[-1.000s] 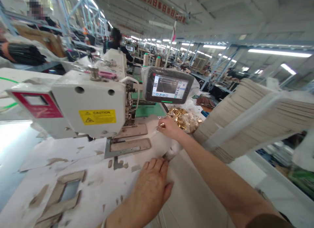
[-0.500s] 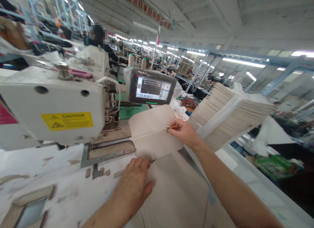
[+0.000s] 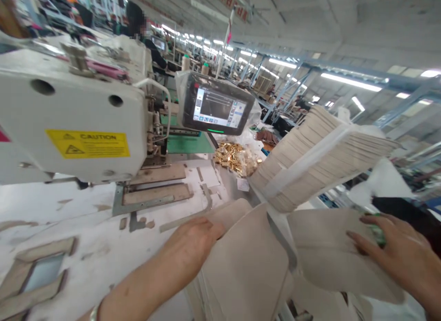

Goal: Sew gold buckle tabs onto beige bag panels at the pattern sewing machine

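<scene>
Left hand [image 3: 195, 245], fingers curled at your left beige panel [image 3: 237, 210], grip unclear | right hand [image 3: 401, 249], digits apart at your right beige panel [image 3: 325, 247], grip unclear | banded stack [image 3: 347, 162] beyond, gold pieces [image 3: 229, 156] and machine [image 3: 82, 109] leftward | how much is finished or left can't be judged

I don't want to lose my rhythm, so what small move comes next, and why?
Probably draw the beige panel under your left hand toward the metal frame: that hand touches the panel, which lies apart from the frame.
</scene>
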A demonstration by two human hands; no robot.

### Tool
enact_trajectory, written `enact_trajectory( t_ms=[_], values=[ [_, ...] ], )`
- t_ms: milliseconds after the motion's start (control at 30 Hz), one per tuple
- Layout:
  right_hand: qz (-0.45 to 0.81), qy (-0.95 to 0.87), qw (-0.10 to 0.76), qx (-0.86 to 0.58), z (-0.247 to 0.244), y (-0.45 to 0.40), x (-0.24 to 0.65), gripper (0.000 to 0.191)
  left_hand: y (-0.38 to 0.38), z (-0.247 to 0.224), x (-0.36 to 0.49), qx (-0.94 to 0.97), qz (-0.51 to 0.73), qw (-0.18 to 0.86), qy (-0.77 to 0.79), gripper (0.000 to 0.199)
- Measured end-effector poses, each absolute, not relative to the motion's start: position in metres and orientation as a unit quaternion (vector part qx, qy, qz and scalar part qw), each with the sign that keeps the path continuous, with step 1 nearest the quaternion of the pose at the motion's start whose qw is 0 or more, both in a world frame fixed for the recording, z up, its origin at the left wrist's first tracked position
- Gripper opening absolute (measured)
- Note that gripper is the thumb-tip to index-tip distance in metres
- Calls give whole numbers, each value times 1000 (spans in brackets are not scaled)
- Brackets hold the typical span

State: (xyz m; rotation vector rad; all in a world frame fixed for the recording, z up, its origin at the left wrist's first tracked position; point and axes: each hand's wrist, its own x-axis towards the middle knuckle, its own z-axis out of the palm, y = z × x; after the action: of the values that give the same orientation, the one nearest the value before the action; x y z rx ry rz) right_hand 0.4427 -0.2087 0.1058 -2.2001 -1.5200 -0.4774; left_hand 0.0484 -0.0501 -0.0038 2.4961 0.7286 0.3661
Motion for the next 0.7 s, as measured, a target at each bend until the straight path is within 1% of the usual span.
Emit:
enact_trajectory(
  t_ms=[67,133,167,200,267,333,400,467,500,567,600,700],
  values=[
    [-96,-576,217,-783,86,-195,419,46,-50,-3,46,919,129,251,273,19],
    [64,-610,246,-751,60,-170,383,56,-50,-1,44,917,123,244,289,19],
    [140,-619,260,-728,46,-156,365,57,-51,0,43,915,123,244,297,20],
    [194,-620,274,-709,31,-142,349,55,-52,1,42,911,128,247,303,22],
    [276,-600,314,-682,4,-119,327,42,-54,5,39,909,139,269,286,24],
    [346,-541,388,-661,-18,-103,318,38,-56,7,37,914,149,296,234,26],
    [390,-464,473,-639,-30,-93,320,42,-59,9,36,919,150,308,197,39],
    [408,-416,517,-627,-33,-90,321,47,-63,11,37,920,145,307,195,51],
    [417,-407,517,-627,-32,-91,319,48,-65,13,37,920,140,308,197,50],
    [448,-408,485,-631,-29,-96,308,49,-69,18,34,923,127,309,191,34],
    [458,-411,467,-635,-28,-100,298,49,-70,21,30,924,122,309,190,30],
    [419,-450,442,-654,-29,-119,260,46,-70,27,11,923,110,296,221,29]
  ],
)
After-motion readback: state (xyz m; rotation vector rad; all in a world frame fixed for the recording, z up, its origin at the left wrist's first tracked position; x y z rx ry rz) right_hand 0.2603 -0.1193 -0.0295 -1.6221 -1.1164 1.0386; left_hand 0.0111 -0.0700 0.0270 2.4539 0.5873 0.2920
